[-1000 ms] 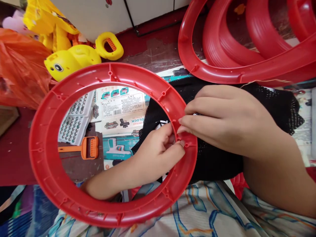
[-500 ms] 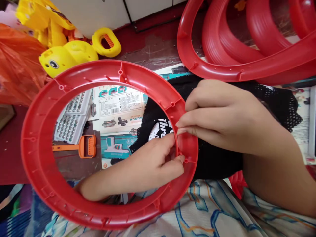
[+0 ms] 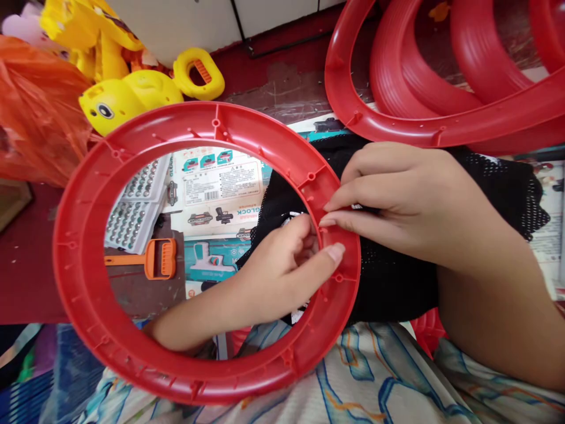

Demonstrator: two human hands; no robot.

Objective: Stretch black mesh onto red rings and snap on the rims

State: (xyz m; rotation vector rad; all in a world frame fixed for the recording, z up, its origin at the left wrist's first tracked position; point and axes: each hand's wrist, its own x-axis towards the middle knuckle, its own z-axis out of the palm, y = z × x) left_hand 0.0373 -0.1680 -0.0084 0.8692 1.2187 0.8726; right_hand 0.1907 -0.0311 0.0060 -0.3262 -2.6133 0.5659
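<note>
A red plastic ring (image 3: 75, 294) is tilted over my lap, its ribbed channel with small posts facing me. My left hand (image 3: 282, 271) reaches up through the ring's opening. Its fingers curl under the inner rim on the right side and its thumb lies across the channel. Just above that thumb, my right hand (image 3: 388, 203) pinches thumb and fingertips together at the channel. Whatever the right fingertips hold, if anything, is too small to make out. Black mesh cloth (image 3: 397, 288) with white print lies beneath both hands.
More red rings (image 3: 397, 126) stand at the upper right. Yellow toy parts (image 3: 132, 97) and an orange plastic bag (image 3: 39, 112) are at the upper left. Through the ring show an orange handle piece (image 3: 161, 259), a tray of shiny beads (image 3: 132, 224) and printed boxes (image 3: 216, 188).
My left thumb has straightened and slid up and right over the channel. The right fingertips have stayed at nearly the same spot on the ring. The whole view has shifted slightly.
</note>
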